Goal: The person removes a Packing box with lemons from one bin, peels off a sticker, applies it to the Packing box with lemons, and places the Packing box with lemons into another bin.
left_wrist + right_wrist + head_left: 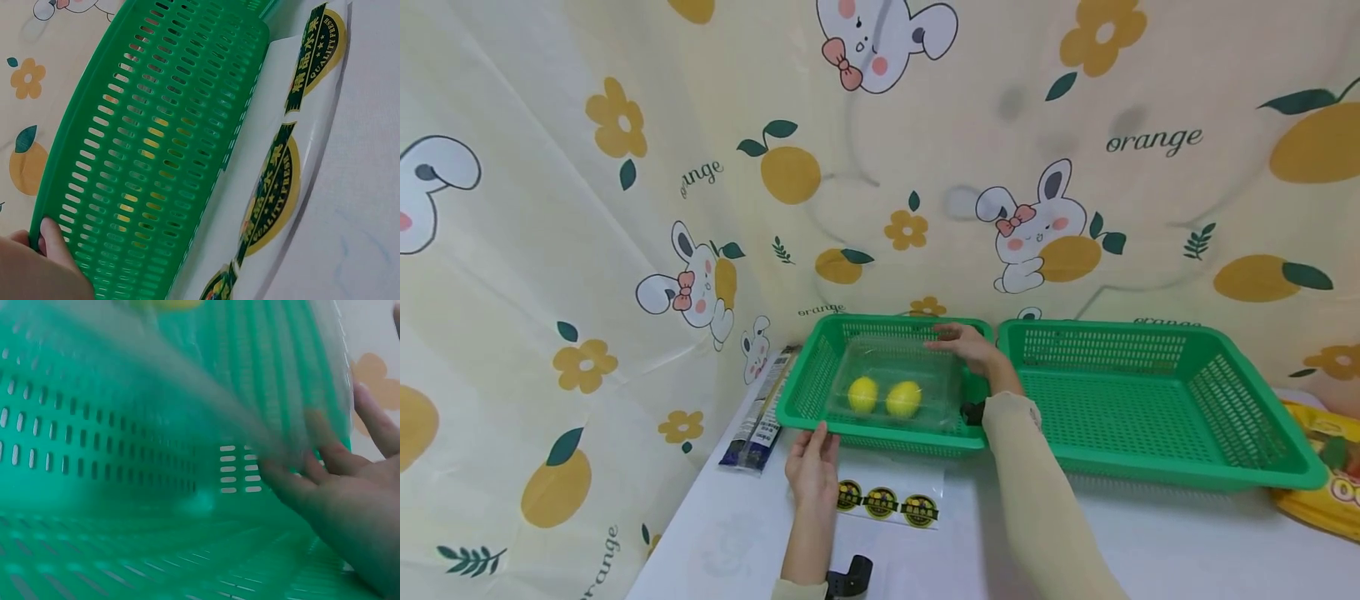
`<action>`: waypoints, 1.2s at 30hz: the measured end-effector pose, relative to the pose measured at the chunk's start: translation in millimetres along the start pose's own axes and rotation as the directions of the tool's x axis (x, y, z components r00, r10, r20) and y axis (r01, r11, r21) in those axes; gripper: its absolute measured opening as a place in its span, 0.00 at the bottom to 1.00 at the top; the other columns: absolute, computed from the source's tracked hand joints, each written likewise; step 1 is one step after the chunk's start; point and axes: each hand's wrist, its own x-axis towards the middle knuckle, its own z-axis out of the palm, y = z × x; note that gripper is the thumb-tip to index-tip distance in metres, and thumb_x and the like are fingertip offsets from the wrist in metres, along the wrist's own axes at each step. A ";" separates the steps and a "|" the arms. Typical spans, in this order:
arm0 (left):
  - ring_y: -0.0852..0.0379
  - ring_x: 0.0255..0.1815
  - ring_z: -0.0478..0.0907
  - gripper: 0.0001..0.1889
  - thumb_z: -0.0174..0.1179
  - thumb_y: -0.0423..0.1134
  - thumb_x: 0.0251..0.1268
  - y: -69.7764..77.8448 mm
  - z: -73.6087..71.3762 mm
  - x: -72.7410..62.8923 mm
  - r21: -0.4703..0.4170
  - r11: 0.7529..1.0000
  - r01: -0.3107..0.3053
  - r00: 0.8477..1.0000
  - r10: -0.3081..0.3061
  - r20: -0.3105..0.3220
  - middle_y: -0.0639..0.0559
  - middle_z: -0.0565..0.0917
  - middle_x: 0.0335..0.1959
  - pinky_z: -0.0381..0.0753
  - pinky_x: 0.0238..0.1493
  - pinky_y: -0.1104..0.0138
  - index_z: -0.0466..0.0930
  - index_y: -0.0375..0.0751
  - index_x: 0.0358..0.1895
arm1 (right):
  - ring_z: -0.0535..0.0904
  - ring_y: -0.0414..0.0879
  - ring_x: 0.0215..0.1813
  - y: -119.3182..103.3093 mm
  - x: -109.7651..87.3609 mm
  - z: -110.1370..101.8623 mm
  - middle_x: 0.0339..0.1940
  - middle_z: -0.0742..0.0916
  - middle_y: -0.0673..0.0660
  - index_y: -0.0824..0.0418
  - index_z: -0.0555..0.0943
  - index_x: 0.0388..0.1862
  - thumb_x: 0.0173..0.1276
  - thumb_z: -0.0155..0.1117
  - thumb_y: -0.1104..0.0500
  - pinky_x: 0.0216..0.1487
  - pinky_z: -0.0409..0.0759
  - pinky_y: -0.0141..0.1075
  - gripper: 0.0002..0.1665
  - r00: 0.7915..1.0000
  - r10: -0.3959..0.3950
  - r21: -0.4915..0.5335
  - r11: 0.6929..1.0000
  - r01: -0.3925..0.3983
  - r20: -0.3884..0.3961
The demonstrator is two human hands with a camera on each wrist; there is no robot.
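A clear plastic box (887,357) with two yellow lemons, one lemon (862,395) left of the other lemon (904,400), is inside the left green basket (887,439). My right hand (972,348) reaches over this basket and holds the box at its back right corner. In the right wrist view, the fingers of the right hand (350,487) bend around the box's transparent edge. My left hand (812,468) grips the basket's front rim near the left corner. The left wrist view has the left hand (53,259) with its thumb against the basket's outer wall.
A second green basket (1120,417) adjoins on the right, with a yellow package (1337,483) beyond it. Dark blue packets (756,433) lie left of the baskets. On the table in front is a white sheet with round black-and-gold labels (880,502). A printed cloth hangs behind.
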 end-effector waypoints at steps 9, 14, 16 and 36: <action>0.59 0.36 0.80 0.10 0.62 0.28 0.68 -2.7 1.2 3.1 -0.015 1.000 -0.020 1.000 0.020 -0.017 0.48 0.76 0.36 0.85 0.49 0.67 0.68 0.35 0.40 | 0.55 0.63 0.77 3.2 -4.1 9.1 0.76 0.62 0.70 0.68 0.65 0.74 0.72 0.65 0.59 0.76 0.57 0.57 0.36 0.992 -0.014 -0.025 1.000 0.017 0.125; 0.59 0.35 0.80 0.10 0.61 0.27 0.68 -1.3 1.6 2.6 -0.032 0.999 -0.013 1.000 0.013 -0.013 0.48 0.76 0.35 0.85 0.49 0.68 0.68 0.34 0.40 | 0.60 0.62 0.75 5.4 -2.9 13.5 0.76 0.65 0.67 0.64 0.66 0.74 0.71 0.66 0.62 0.76 0.55 0.60 0.35 0.995 0.037 0.034 0.999 -0.040 0.098; 0.59 0.35 0.80 0.09 0.61 0.27 0.69 -1.3 1.2 2.0 -0.028 1.000 -0.008 1.000 0.007 -0.010 0.48 0.75 0.36 0.85 0.49 0.68 0.68 0.34 0.41 | 0.62 0.62 0.74 6.6 -2.8 14.3 0.75 0.65 0.66 0.63 0.67 0.74 0.70 0.65 0.64 0.75 0.57 0.60 0.35 0.994 0.063 0.061 0.996 -0.069 0.087; 0.59 0.35 0.80 0.09 0.61 0.27 0.69 -3.7 -0.3 1.6 -0.012 1.000 -0.016 1.000 0.016 -0.024 0.48 0.76 0.35 0.86 0.48 0.68 0.68 0.35 0.38 | 0.65 0.63 0.71 10.4 0.9 13.5 0.73 0.68 0.70 0.64 0.69 0.73 0.69 0.63 0.70 0.61 0.75 0.62 0.33 0.987 0.141 0.060 0.988 -0.146 0.076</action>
